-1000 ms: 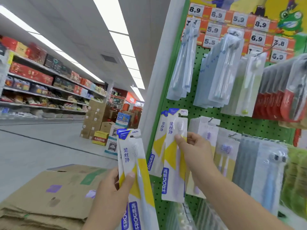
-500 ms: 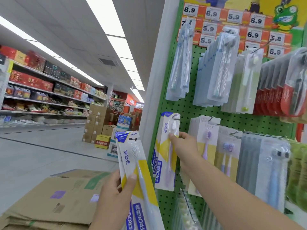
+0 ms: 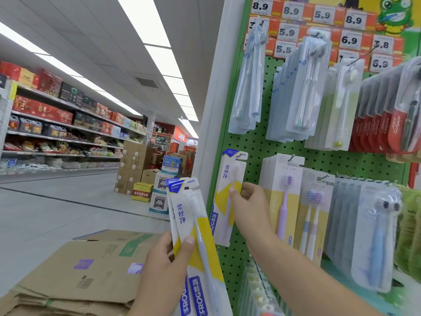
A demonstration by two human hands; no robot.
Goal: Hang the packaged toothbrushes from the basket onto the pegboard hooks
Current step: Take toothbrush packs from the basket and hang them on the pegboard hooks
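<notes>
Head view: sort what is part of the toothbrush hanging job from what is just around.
Part of the job:
- white-and-yellow carded toothbrush pack at the green perforated pegboard, pinched by the right hand
- matching white-and-yellow packs held in the left hand

Just around:
- flattened brown cardboard boxes
- orange price tags
- red carded toothbrush packs

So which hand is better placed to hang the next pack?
The right hand: it's already at the pegboard touching the hung pack, while the left hand holds the spare packs.
</notes>
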